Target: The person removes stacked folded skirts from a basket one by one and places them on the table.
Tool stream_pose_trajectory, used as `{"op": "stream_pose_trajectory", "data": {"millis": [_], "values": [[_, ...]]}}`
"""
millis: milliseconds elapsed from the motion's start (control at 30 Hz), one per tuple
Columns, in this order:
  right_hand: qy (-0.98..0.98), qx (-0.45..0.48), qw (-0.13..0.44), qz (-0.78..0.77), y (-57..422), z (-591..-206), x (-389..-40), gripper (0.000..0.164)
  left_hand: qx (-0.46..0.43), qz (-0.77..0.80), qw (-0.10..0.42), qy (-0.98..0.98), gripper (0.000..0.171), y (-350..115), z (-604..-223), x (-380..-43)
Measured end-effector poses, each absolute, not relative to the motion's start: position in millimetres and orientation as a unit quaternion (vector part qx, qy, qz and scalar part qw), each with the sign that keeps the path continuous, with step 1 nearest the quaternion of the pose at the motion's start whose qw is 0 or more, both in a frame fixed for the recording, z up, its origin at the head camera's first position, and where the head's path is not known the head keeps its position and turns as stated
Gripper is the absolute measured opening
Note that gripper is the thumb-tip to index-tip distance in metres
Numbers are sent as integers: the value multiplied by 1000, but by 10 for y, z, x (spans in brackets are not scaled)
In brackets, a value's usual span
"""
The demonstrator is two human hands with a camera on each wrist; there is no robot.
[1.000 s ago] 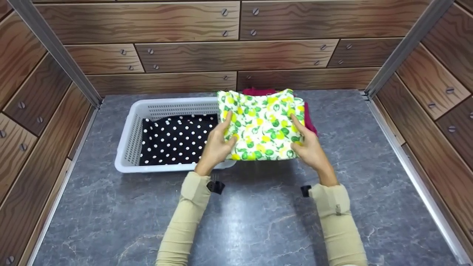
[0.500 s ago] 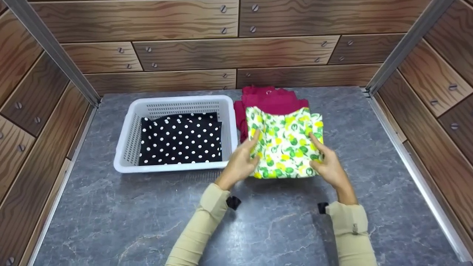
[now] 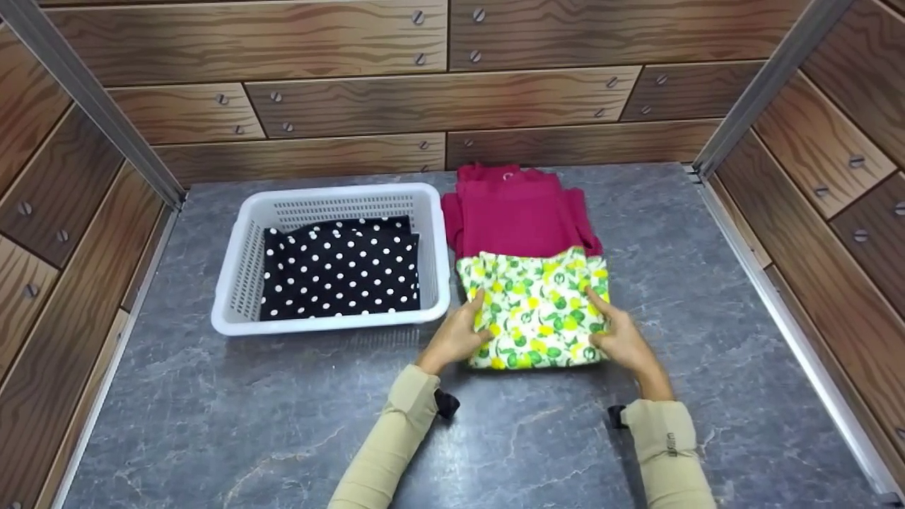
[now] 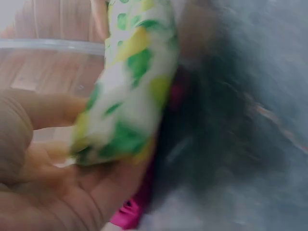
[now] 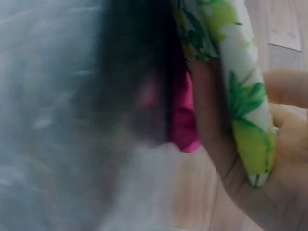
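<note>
A folded white cloth with a yellow and green lemon print (image 3: 537, 311) is held between both hands, close over the grey surface. My left hand (image 3: 456, 336) grips its left edge, thumb on top and fingers beneath. On the opposite edge my right hand (image 3: 626, 343) pinches it the same way. In the left wrist view the lemon-print cloth (image 4: 130, 91) shows its thick folded side between thumb and fingers. Just behind it lies a folded crimson garment (image 3: 520, 215), its near edge overlapped by the print cloth in the head view.
A white plastic basket (image 3: 226, 290) stands to the left of the crimson garment. Inside it lies a folded black cloth with white dots (image 3: 339, 272). Wood-patterned walls (image 3: 353, 106) enclose the grey marbled surface (image 3: 283, 424) at the back and both sides.
Both hands have carried the lemon-print cloth from over the basket's right side and the crimson garment, rightward and then toward the person. More of the crimson garment and the basket's right rim now shows.
</note>
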State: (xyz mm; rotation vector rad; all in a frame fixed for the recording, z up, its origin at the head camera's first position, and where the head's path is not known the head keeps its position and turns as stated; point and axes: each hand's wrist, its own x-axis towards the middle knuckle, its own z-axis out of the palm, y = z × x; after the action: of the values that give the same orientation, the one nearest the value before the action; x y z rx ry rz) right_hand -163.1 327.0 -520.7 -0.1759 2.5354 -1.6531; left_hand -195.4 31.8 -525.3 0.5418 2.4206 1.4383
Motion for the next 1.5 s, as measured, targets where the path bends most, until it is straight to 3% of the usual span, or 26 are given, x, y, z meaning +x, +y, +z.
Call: {"op": "stream_pose_trajectory", "data": {"millis": [133, 533, 733, 967, 1100, 1300, 1500], "values": [[851, -30, 104, -514, 3315, -5334, -1648, 80, 161, 465, 173, 853, 75, 272, -5388, -1965], [903, 30, 168, -395, 3269, -5294, -1755, 74, 151, 360, 153, 908, 69, 287, -5364, -2001], [932, 49, 118, -340, 3226, -5051, -1791, 65, 152, 257, 112, 948, 59, 301, -5121, -1926], [942, 31, 30, -332, 3076, -4761, -1907, 54, 258, 316, 190, 893, 50, 254, -4754, -1887], [932, -6, -7, -363, 2925, -4660, -1987, 49, 266, 404, 211, 849, 47, 164, -4576, -1956], [912, -57, -25, -406, 2673, -4538, -2090, 44, 260, 427, 134, 856, 39, -67, -4416, -2093], [894, -82, 1, -441, 2450, -4415, -2194, 46, 231, 415, 91, 875, 37, -343, -4326, -2219]]}}
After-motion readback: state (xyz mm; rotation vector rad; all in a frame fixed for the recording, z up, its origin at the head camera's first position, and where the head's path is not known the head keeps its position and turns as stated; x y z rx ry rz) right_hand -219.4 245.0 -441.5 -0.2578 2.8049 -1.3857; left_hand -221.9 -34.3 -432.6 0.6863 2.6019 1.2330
